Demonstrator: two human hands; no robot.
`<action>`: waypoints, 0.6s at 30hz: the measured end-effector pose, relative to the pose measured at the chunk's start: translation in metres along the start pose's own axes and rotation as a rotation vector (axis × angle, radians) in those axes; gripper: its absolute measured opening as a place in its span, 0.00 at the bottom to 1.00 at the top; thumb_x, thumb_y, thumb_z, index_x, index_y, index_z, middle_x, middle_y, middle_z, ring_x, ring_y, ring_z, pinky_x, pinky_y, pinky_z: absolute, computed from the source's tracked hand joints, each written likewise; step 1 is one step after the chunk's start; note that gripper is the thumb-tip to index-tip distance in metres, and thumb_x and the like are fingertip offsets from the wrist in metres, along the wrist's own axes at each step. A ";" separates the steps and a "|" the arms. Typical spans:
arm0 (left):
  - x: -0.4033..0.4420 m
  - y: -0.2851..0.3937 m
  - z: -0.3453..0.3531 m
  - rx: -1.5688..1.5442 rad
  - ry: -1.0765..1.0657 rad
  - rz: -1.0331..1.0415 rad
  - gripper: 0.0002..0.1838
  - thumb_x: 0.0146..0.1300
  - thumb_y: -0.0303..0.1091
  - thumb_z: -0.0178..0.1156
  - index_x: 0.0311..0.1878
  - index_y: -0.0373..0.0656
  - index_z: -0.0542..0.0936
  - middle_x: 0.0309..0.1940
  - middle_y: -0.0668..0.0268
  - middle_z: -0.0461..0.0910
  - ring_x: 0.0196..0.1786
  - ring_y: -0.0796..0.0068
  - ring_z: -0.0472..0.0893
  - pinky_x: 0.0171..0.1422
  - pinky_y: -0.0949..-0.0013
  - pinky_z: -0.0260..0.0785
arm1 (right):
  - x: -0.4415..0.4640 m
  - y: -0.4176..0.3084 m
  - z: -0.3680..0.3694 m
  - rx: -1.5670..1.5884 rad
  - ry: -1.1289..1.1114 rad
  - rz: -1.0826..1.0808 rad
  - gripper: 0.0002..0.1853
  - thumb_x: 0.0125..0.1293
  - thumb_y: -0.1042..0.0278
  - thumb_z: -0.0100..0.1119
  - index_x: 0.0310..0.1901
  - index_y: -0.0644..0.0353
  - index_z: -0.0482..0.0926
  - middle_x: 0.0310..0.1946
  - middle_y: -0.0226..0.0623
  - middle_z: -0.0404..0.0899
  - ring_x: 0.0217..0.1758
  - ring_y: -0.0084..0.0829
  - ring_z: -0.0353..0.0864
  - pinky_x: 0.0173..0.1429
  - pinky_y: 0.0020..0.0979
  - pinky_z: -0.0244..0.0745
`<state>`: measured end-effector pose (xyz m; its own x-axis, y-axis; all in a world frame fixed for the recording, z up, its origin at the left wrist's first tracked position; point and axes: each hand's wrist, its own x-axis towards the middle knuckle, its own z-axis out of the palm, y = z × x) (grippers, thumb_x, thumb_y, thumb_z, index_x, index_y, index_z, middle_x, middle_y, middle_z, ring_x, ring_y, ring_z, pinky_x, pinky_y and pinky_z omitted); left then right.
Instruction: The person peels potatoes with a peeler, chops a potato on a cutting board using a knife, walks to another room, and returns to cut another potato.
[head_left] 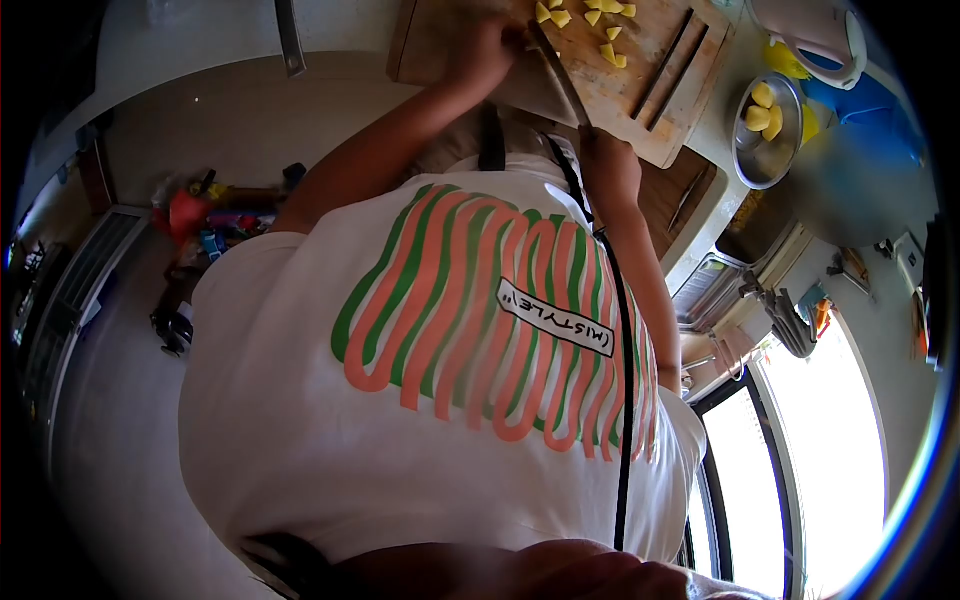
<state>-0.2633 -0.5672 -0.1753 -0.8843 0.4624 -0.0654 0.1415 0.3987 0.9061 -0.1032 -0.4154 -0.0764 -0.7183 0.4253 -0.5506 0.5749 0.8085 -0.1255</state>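
One knife [563,78] is clamped in the right hand [609,163], left hand [488,54] nearby, grip unclear.

Left arm [365,155] extends forward and inward; left hand [488,52] is shadowed, fingertips indistinct. Right arm [645,260] extends forward; right hand [612,165] is closed in a grip.

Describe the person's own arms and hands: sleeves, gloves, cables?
Left hand and right hand look ungloved, forearms bare. Short white sleeves, white shirt with green-and-pink print. No cable visible along either arm; a black cord runs down the shirt.
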 end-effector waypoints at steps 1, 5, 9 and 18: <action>0.001 0.001 -0.001 0.019 -0.009 0.000 0.09 0.60 0.31 0.63 0.42 0.40 0.83 0.35 0.56 0.85 0.39 0.59 0.85 0.44 0.62 0.75 | 0.002 -0.003 0.002 0.008 -0.005 -0.005 0.19 0.70 0.53 0.52 0.33 0.60 0.83 0.32 0.53 0.83 0.38 0.54 0.84 0.43 0.50 0.80; 0.001 0.005 -0.005 0.166 -0.080 0.006 0.08 0.58 0.34 0.64 0.38 0.41 0.84 0.31 0.56 0.84 0.36 0.58 0.85 0.41 0.61 0.75 | 0.028 0.012 0.010 0.082 0.000 -0.094 0.19 0.71 0.53 0.50 0.36 0.60 0.83 0.31 0.55 0.82 0.39 0.56 0.83 0.44 0.50 0.79; 0.003 -0.006 -0.004 0.223 -0.279 -0.041 0.08 0.57 0.35 0.64 0.34 0.41 0.84 0.27 0.58 0.83 0.32 0.61 0.84 0.39 0.62 0.75 | 0.017 0.006 -0.014 0.123 0.088 -0.074 0.20 0.71 0.50 0.51 0.37 0.59 0.84 0.30 0.54 0.82 0.36 0.56 0.82 0.42 0.51 0.78; 0.006 -0.002 -0.006 0.093 -0.121 0.183 0.06 0.54 0.27 0.64 0.36 0.41 0.83 0.33 0.59 0.82 0.38 0.62 0.83 0.44 0.63 0.74 | -0.019 0.018 -0.011 0.138 0.172 -0.097 0.19 0.70 0.51 0.53 0.36 0.59 0.83 0.29 0.53 0.82 0.35 0.57 0.82 0.40 0.52 0.78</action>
<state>-0.2720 -0.5698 -0.1753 -0.7810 0.6231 0.0416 0.3396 0.3679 0.8656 -0.0835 -0.4044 -0.0596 -0.8222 0.4209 -0.3832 0.5395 0.7909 -0.2888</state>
